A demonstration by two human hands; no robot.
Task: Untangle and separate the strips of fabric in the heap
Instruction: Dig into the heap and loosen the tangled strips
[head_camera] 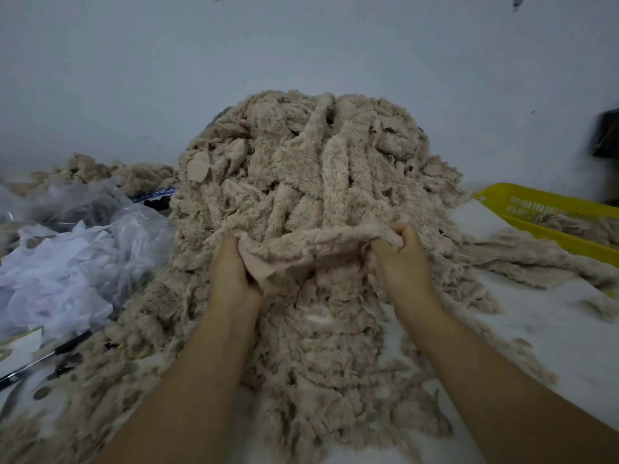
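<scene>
Obstacles: fabric heap (301, 169) centre; plastic bags (77, 256) left; yellow basket (549, 212) right. Bare table (549, 329) near right.

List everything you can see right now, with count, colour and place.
heap: one, beige, table centre
strip: one, beige, stretched between both hands, in front of the heap
loose strips: several, beige, table right, beside basket
small pile: one, beige, far left by the wall
basket: one, yellow, right edge, strips inside
bags: a few, clear and white plastic, left
pen: one, black, lower left
dark object: one, blurred, right edge by the wall
table: one, white, under everything
left hand: grips strip's left end
right hand: grips strip's right end
</scene>
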